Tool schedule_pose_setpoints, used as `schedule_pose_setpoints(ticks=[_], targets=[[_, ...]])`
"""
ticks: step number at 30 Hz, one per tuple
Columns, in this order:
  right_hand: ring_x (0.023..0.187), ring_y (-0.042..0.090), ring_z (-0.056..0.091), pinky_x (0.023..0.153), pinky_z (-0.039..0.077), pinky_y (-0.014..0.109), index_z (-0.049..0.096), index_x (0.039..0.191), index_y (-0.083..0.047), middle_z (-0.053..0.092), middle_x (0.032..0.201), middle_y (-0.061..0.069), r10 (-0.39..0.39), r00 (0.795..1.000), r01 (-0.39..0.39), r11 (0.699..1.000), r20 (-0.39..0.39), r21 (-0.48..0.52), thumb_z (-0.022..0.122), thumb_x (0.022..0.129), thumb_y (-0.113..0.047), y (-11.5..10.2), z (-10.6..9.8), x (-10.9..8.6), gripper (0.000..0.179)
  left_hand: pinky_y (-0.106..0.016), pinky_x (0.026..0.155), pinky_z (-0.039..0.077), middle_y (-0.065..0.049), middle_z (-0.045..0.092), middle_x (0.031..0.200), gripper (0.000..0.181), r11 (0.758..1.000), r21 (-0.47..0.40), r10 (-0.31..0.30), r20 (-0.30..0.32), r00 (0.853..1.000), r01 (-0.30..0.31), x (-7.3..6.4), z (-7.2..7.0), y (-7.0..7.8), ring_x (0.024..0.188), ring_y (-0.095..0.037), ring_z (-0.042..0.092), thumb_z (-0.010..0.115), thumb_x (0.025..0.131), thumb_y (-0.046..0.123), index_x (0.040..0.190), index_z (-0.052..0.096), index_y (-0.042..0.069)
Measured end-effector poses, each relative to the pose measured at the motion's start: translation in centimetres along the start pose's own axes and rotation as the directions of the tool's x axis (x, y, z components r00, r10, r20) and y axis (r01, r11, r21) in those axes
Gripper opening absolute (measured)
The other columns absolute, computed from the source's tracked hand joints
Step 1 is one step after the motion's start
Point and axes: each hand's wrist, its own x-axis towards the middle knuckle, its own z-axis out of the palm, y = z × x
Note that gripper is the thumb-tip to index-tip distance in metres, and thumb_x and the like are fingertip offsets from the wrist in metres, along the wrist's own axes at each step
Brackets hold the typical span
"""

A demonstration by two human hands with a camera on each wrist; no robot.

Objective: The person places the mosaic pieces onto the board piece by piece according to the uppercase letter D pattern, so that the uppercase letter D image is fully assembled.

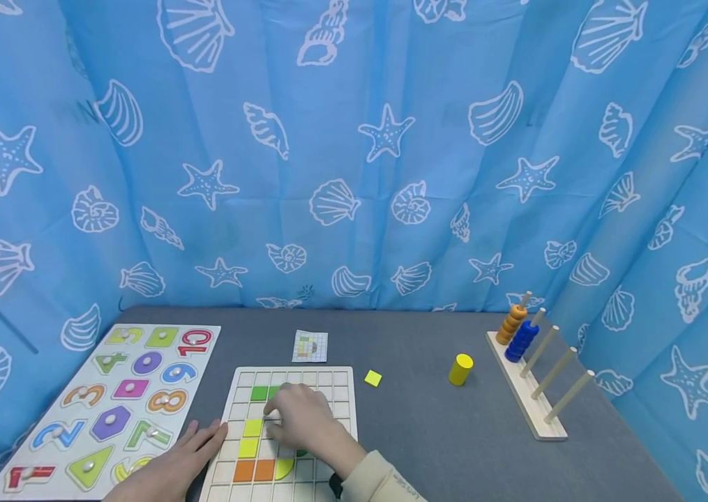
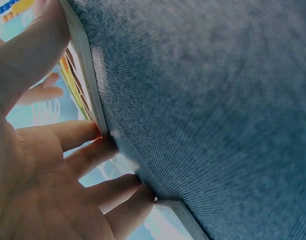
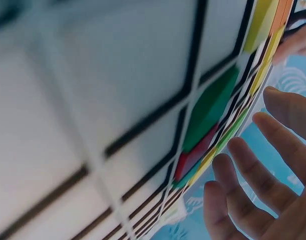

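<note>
A pale wooden grid board point(image 1: 335, 380) lies in front of me. On it are green tiles point(image 1: 259, 393), yellow squares point(image 1: 248, 447), orange squares point(image 1: 243, 470) and a rounded yellow piece point(image 1: 283, 467). My right hand point(image 1: 306, 418) is over the middle of the board, covering some cells. In the right wrist view its fingers point(image 3: 263, 175) are spread and loosely bent with nothing between them; a dark green piece point(image 3: 213, 107) and a red piece point(image 3: 195, 155) appear beyond. Fingers of my left hand point(image 1: 181, 460) rest at the board's left edge, extended.
A yellow square tile point(image 1: 373, 378) lies right of the board, and a small pattern card point(image 1: 310, 346) behind it. A number-and-shape puzzle point(image 1: 134, 411) fills the left side. Farther right stand a yellow cylinder point(image 1: 461, 369) and a peg rack point(image 1: 526, 383) with orange and blue rings.
</note>
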Motion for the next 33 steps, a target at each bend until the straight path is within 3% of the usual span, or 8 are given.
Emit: schedule_pose_setpoints(ticks=[8,14,20,24,29,33], targets=[[0.088,0.012,0.067,0.058,0.049,0.025,0.083,0.103,-0.022,0.075,0.100,-0.003,0.059,0.998,-0.059,0.998,-0.011,0.010,0.079,0.088,-0.022,2.5,-1.1,-0.6,0.015,-0.079,0.096,0.040,-0.033,0.034,0.160,0.112,1.000,0.001,-0.017,-0.002,1.000,0.017,0.2,0.3,-0.5,0.139,-0.074,0.021,0.083,0.078,0.057,0.157,0.031,-0.005],[0.092,0.017,0.068,0.060,0.051,0.029,0.082,0.103,-0.018,0.075,0.102,-0.001,0.105,0.994,-0.104,0.994,-0.040,0.016,0.080,0.087,-0.021,4.4,-2.2,-1.4,0.017,-0.078,0.093,0.043,-0.035,0.034,0.159,0.113,1.000,0.025,0.010,-0.012,1.000,-0.009,0.4,0.7,-1.3,0.138,-0.075,0.023,0.082,0.079,0.059,0.156,0.031,-0.005],[0.093,0.023,0.069,0.068,0.056,0.037,0.083,0.102,-0.015,0.074,0.099,0.004,0.150,0.985,-0.150,0.989,-0.082,0.016,0.079,0.088,-0.020,6.7,-2.8,-2.4,0.015,-0.081,0.092,0.040,-0.037,0.033,0.158,0.109,0.999,-0.004,0.033,-0.006,0.999,-0.033,0.2,0.3,-0.7,0.135,-0.078,0.020,0.081,0.082,0.054,0.155,0.031,-0.009],[0.090,0.024,0.068,0.063,0.055,0.041,0.082,0.101,-0.015,0.072,0.097,0.005,0.179,0.980,-0.179,0.984,-0.087,0.008,0.079,0.087,-0.019,8.0,-3.1,-3.1,0.015,-0.081,0.092,0.040,-0.038,0.032,0.158,0.109,1.000,-0.012,0.022,0.002,1.000,-0.022,0.0,0.2,-0.5,0.136,-0.078,0.018,0.081,0.082,0.054,0.155,0.030,-0.010],[0.079,0.019,0.062,0.056,0.048,0.036,0.082,0.102,-0.013,0.070,0.095,0.006,0.201,0.975,-0.201,0.980,-0.096,0.008,0.079,0.087,-0.016,9.8,-3.4,-4.1,0.016,-0.080,0.093,0.040,-0.038,0.032,0.159,0.111,1.000,-0.016,0.007,0.008,1.000,-0.007,0.1,0.1,-0.5,0.137,-0.077,0.018,0.082,0.081,0.054,0.156,0.030,-0.009],[0.086,0.023,0.065,0.062,0.053,0.042,0.081,0.102,-0.012,0.071,0.100,0.008,0.252,0.964,-0.252,0.968,-0.088,0.013,0.082,0.085,-0.015,11.1,-3.6,-4.6,0.018,-0.078,0.092,0.043,-0.037,0.032,0.158,0.111,1.000,0.001,0.017,0.005,1.000,-0.017,0.1,0.2,-0.6,0.137,-0.076,0.020,0.082,0.081,0.054,0.155,0.030,-0.009]])
